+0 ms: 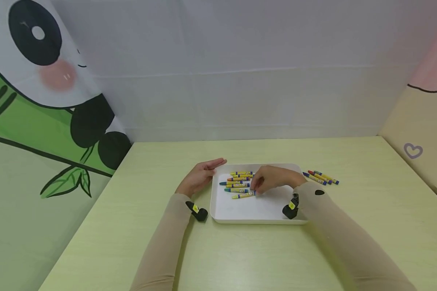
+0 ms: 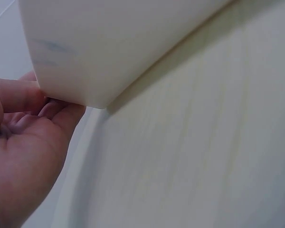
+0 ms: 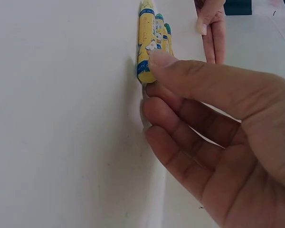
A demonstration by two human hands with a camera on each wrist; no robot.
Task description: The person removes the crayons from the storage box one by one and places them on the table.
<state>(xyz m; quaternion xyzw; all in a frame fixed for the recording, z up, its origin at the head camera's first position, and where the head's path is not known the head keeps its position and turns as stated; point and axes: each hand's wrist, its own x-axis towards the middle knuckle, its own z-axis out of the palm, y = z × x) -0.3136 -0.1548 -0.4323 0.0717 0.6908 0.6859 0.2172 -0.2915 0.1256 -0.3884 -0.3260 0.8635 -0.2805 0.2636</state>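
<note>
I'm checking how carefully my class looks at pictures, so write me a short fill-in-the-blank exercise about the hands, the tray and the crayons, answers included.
1. The right hand has its grip at one end of a crayon whose wrapper, apart from its blue bands, is mainly ____.
2. The left hand holds the edge of a tray coloured ____.
3. In the head view, a few other crayons lie on the table, outside the tray, to its ____.

Missing words: yellow; white; right.
</note>
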